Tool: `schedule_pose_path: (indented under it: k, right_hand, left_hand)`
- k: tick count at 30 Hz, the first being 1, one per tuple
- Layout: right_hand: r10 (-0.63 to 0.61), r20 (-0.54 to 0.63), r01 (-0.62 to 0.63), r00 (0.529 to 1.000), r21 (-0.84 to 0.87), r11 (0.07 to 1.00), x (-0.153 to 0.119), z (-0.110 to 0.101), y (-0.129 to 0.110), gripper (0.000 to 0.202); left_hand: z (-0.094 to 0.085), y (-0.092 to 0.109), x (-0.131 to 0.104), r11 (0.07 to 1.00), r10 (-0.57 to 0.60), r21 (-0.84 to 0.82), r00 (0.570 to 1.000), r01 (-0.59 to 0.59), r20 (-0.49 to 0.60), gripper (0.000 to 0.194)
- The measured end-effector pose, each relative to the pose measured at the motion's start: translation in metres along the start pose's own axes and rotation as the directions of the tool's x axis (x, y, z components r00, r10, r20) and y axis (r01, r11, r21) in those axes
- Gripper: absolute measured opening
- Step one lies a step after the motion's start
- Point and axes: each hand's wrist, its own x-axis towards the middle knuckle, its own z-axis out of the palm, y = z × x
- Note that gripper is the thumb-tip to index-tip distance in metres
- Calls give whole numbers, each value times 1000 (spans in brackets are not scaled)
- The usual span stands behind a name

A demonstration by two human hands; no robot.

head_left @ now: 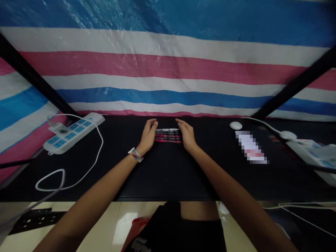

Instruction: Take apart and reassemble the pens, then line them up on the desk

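Note:
Several pens (168, 135) lie side by side on the black tabletop (162, 171), pointing left to right. One has a white barrel; others look dark or red. At their left ends is my left hand (148, 135), standing on its edge with fingers stretched out and the thumb on top. My right hand (187, 134) faces it at the right ends, fingers also extended. Both palms turn inward around the row, near or against the pen ends; contact is hard to tell. A colourful woven band (136, 154) circles my left wrist.
A white power strip (73, 133) with a looped cable (101, 143) lies left. On the right are a white round object (236, 125), a blurred-out slip (251, 147) and another power strip (312, 150). Striped plastic sheeting (168, 70) hangs behind, between black poles.

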Motion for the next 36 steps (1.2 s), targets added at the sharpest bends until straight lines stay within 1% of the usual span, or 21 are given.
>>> schedule_pose_path:
  k: [1, 4, 9, 13, 18, 21, 24, 29, 32, 36]
  right_hand:
    - [25, -18, -24, 1000, 44, 999, 0, 4, 1, 38]
    - [37, -43, -33, 998, 101, 994, -3, 13, 4, 36]
    - [92, -63, -77, 994, 216, 973, -8, 17, 3, 31]
    - [89, -63, -72, 994, 232, 970, -15, 15, -1, 29]
    - [124, -42, -108, 991, 278, 955, -32, 10, -7, 29]
    - [102, 6, -100, 995, 269, 958, -41, 7, -12, 31]
    - [105, 12, -105, 994, 269, 957, -48, 5, -17, 31]
    - [101, 38, -107, 994, 229, 968, -62, 2, -23, 32]
    - [78, 54, -88, 995, 213, 973, -67, -1, -26, 32]
    - [9, 100, -24, 995, 142, 990, -67, -5, -31, 29]
  left_hand:
    - [0, 1, 0, 1000, -13, -21, 1000, 13, 1, 28]
    - [-2, 2, 2, 998, -31, -53, 999, 32, 16, 31]
    - [-4, -7, 1, 994, -37, -102, 999, 40, 35, 38]
    - [-6, -8, -9, 990, -46, -130, 998, 52, 44, 39]
    - [-10, 1, -26, 989, -39, -137, 994, 53, 99, 31]
    - [-11, 5, -34, 986, -14, -165, 993, 34, 119, 28]
    - [-13, 8, -40, 981, -11, -189, 992, 34, 123, 28]
    - [-15, 19, -53, 992, -2, -128, 988, 22, 153, 28]
    - [-15, 26, -58, 993, -13, -115, 991, 29, 137, 26]
    - [-15, 26, -53, 997, -15, -72, 996, 22, 87, 24]
